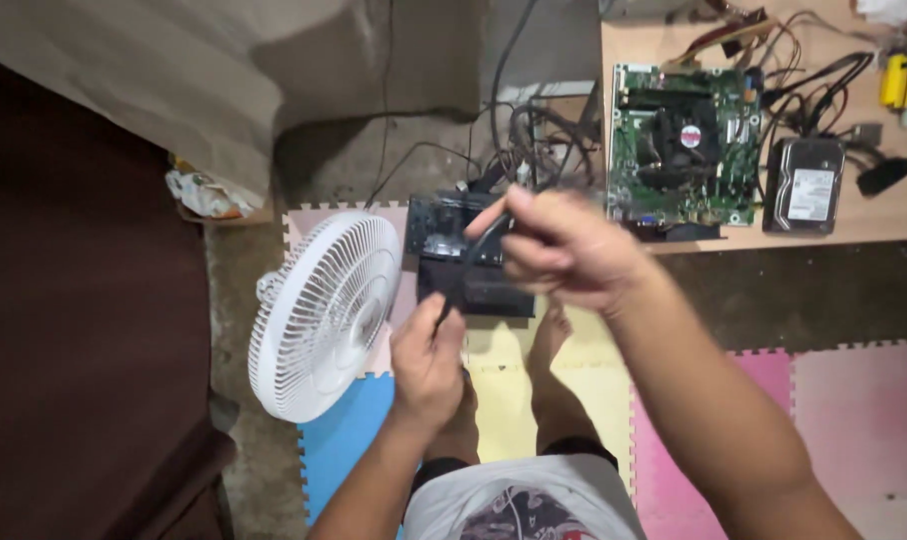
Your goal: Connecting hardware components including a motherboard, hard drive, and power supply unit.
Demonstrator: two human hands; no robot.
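Observation:
My left hand pinches the lower end of a thin black cable. My right hand is raised higher and grips the same cable's upper end between thumb and fingers, so the cable stretches diagonally between them. Below the hands, a black box-like device sits on the floor mats. My bare feet show beneath the hands on a yellow mat.
A white floor fan stands at the left. A green computer motherboard and a hard drive lie on a wooden table at the top right, among tangled wires. Pink and blue foam mats cover the floor.

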